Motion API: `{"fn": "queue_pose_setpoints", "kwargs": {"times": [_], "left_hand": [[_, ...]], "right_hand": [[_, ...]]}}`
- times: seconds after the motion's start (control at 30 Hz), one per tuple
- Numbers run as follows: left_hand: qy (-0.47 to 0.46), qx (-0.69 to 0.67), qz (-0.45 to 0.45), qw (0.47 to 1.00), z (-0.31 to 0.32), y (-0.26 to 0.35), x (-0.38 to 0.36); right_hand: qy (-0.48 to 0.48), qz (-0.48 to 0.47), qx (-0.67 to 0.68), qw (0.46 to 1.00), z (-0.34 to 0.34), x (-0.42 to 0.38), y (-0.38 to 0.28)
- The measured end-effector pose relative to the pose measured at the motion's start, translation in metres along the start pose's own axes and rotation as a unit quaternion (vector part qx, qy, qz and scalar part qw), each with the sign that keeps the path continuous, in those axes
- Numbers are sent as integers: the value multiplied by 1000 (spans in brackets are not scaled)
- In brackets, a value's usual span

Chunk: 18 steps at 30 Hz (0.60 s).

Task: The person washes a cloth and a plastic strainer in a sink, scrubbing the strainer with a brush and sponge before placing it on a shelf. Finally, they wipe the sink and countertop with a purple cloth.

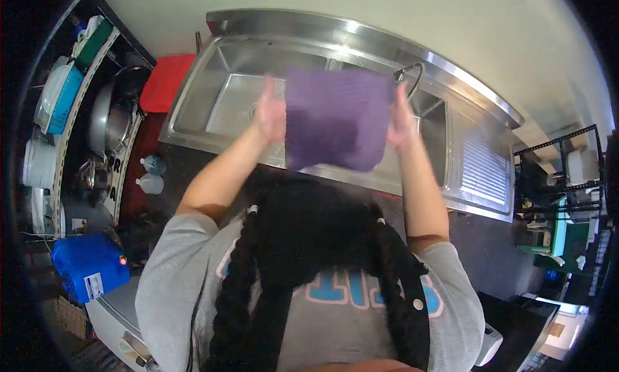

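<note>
A purple cloth (338,119) is held up and spread out in front of my chest, over the steel sink. My left hand (272,114) is at the cloth's left edge, its thumb pointing up and its other fingers hidden or blurred. At the right edge, my right hand (401,123) grips the cloth, also with the thumb up. Both hands are somewhat smeared by motion. Behind the cloth lies the double-basin sink (187,107), partly covered by it, and a curved faucet (419,81) stands beyond my right hand.
On the left are a shelf with pots (109,120) and plastic tubs (64,98), a red board (164,81), jugs (151,183) and a blue container (87,265). A ridged drainboard (480,165) extends right of the basins. A black rack (583,165) stands at far right.
</note>
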<state>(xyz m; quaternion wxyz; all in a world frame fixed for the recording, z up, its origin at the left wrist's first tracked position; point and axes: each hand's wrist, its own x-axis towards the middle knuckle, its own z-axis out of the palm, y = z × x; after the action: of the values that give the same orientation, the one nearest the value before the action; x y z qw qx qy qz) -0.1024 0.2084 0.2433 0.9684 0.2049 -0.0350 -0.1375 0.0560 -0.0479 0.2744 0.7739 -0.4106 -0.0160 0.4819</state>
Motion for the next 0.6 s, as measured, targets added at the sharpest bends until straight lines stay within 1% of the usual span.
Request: {"fn": "queue_pose_setpoints", "kwargs": {"times": [0.03, 0.1, 0.13, 0.17, 0.2, 0.23, 0.27, 0.3, 0.33, 0.4, 0.43, 0.47, 0.5, 0.53, 0.57, 0.6], "left_hand": [[68, -24, -14, 997, -39, -20, -6], [7, -106, -57, 993, -32, -38, -21], [13, -109, -48, 993, -40, -38, -20], [57, 66, -67, 994, -51, -43, -22], [104, 235, -91, 962, -56, -50, -30], [119, 229, -87, 962, -59, -54, -33], [156, 249, -99, 951, -57, -52, -29], [194, 267, -110, 938, -56, -50, -30], [204, 265, -105, 937, -56, -50, -36], [188, 257, -59, 946, -56, -54, -40], [190, 255, -64, 946, -57, -57, -44], [186, 267, -53, 944, -50, -59, -51], [182, 280, -45, 942, -48, -61, -53], [183, 276, -57, 942, -54, -63, -51], [214, 275, 3, 937, -63, -66, -51], [244, 273, 63, 928, -74, -71, -55]], "right_hand": [[-26, 102, 49, 993, -14, -5, 26], [-91, 162, 97, 978, -50, -1, 73], [-89, 136, 70, 984, -69, 3, 90], [-85, 116, 48, 988, -83, 3, 102], [-87, 136, 53, 986, -82, -3, 105], [-68, 117, -9, 991, -80, -4, 102], [-55, 91, -76, 991, -77, 0, 95], [-40, 69, -61, 995, -78, 6, 97], [-48, 78, -61, 994, -77, 10, 102], [37, 6, -156, 987, -70, 6, 104], [19, 14, -170, 985, -74, 6, 104], [25, 17, -165, 986, -73, 3, 104], [8, -8, -160, 987, -66, -2, 103], [-6, -34, -154, 987, -65, -5, 106], [4, -30, -144, 989, -73, 3, 113], [51, 11, -273, 961, -85, 19, 123]]}}
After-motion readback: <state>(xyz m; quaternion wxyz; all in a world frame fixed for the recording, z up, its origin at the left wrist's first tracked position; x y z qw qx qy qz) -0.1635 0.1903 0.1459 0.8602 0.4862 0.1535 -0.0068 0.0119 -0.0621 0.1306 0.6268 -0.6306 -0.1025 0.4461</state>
